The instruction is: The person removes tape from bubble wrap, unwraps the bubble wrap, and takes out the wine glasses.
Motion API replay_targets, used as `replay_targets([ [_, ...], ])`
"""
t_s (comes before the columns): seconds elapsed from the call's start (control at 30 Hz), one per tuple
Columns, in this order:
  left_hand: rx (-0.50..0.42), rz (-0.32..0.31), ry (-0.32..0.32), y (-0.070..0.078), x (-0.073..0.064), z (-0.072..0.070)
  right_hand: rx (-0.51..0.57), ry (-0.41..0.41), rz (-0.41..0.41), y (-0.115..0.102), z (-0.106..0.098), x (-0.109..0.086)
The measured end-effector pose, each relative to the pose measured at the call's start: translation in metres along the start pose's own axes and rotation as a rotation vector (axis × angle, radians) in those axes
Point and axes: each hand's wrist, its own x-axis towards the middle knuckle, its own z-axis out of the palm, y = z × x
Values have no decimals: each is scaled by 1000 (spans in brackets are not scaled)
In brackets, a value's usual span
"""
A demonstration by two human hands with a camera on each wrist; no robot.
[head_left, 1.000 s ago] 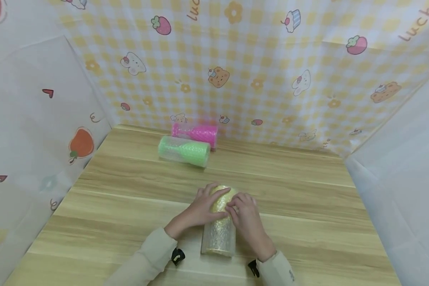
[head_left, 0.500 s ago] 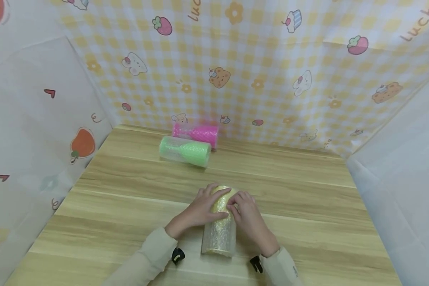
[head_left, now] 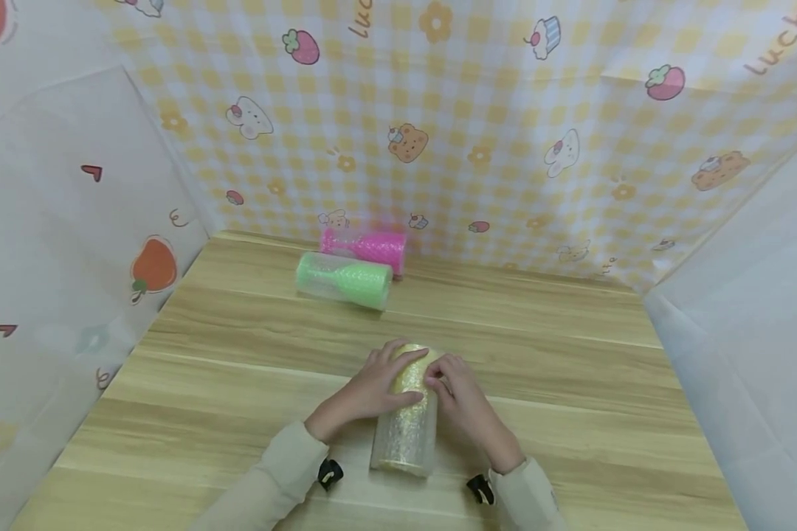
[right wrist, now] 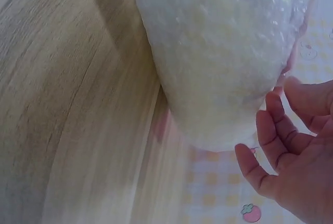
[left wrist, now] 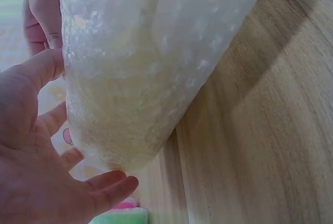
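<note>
While the head view has the bubble-wrapped yellow goblet [head_left: 406, 436] lying on the counter [head_left: 571, 361], long axis pointing away from the person, the left hand [head_left: 373, 385] spreads across its far half, the nearer grip; the right hand [head_left: 460, 389] bends in at the far right side. Left wrist: thumb touches the goblet's side, fingers splayed toward its far end. Right wrist: fingertips beside the goblet; whether they pinch anything, cannot tell.

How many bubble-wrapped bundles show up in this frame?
3: a yellow bundle at the left hand and right hand, a green bundle farther back, and a pink bundle partly hidden behind it.
</note>
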Motion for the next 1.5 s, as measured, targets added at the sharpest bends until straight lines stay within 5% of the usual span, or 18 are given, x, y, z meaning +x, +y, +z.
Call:
replay_targets([
  [0.27, 9, -5, 15, 2, 1, 0, 235, -72, 130, -22, -26, -3],
  [0.67, -13, -41, 38, 4, 1, -2, 379, -21, 86, 33, -18, -16],
  [1.07, 15, -56, 52, 7, 5, 2, 292, 32, 356, 33, -43, -17],
  [1.23, 31, -45, 58, 9, 7, 4, 233, 31, 347, 30, -45, 3],
  [1.5, 48, -49, 38, 11, 7, 6, 69, -127, 274, 32, -28, 30],
])
